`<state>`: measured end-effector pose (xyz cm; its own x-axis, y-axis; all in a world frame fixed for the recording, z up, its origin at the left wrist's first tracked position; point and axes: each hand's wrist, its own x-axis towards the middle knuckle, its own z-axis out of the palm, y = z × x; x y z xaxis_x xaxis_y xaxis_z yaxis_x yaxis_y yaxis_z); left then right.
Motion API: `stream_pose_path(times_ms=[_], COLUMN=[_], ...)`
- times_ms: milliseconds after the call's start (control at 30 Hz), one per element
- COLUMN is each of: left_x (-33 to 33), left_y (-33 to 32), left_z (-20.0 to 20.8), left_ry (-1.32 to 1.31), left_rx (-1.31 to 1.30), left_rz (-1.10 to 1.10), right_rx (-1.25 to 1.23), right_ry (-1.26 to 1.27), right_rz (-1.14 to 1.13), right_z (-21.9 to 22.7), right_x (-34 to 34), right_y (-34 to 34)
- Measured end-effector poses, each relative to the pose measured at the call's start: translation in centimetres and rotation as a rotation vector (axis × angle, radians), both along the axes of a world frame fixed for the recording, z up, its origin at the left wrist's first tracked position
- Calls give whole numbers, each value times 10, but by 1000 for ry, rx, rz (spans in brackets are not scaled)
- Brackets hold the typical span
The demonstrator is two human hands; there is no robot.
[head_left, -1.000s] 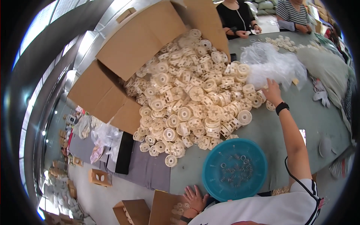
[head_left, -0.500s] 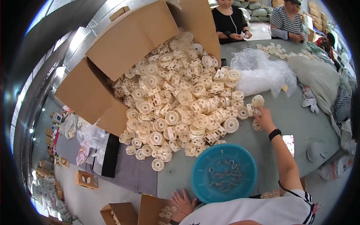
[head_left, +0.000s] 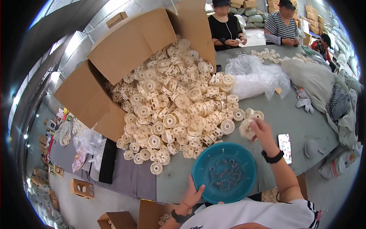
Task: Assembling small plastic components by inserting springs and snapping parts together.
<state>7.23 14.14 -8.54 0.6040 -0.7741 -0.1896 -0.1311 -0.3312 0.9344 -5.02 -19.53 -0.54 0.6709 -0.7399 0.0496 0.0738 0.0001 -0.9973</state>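
The right hand (head_left: 263, 135), at about half past one from the round teal plastic basin (head_left: 204, 160), pinches a cream-coloured, wheel-shaped plastic part (head_left: 247, 129); blur keeps me from telling whether it is one piece or more. The left hand (head_left: 193, 194) grips the basin's rim at eight o'clock, thumb over the edge.

I'd judge the part light, stiff and fairly smooth, hardly fragile; a thumb-and-fingers hold around its outer rim looks surest. The basin, seemingly thin-walled and lightly loaded, should flex a little and slide easily on the grey-green table (head_left: 312, 129), so its rim is the place to hold.

Counting from here: one basin, with two pale rings (head_left: 231, 162) inside and many small metallic coil springs (head_left: 227, 179), too jumbled to number. At eleven o'clock, a heap of matching cream parts (head_left: 183, 118) spills from one brown cardboard box (head_left: 133, 42), beyond counting. One lit phone (head_left: 284, 149) lies past two o'clock; two co-workers (head_left: 225, 30) are between twelve and one.
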Motion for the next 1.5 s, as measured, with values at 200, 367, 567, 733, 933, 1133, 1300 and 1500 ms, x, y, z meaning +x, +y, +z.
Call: stream_pose_path(times_ms=[200,367,567,733,933,1133,1300,1500], left_x=[22,-12,-19,-23,-18,-25,-32,-31], left_y=[-39,-77,-75,-69,-67,-67,-79,-78], left_z=[51,50,24,19,23,18,40,27], left_ry=[-738,614,209,199,141,0,-213,-17], left_rx=[11,-413,-217,-317,-329,-296,-184,-258], left_rz=[-157,-338,-206,-13,65,70,56,85], right_rx=[169,-182,-731,-652,-771,-945,-872,-757], right_ry=[65,91,188,152,101,95,229,135], right_rz=[489,404,224,288,241,120,63,79], right_z=[27,19,-1,0,-7,-10,-10,-19], right_x=[-12,-5,-4,0,1,-10,-23,-20], right_y=[101,126,138,142,148,156,149,152])
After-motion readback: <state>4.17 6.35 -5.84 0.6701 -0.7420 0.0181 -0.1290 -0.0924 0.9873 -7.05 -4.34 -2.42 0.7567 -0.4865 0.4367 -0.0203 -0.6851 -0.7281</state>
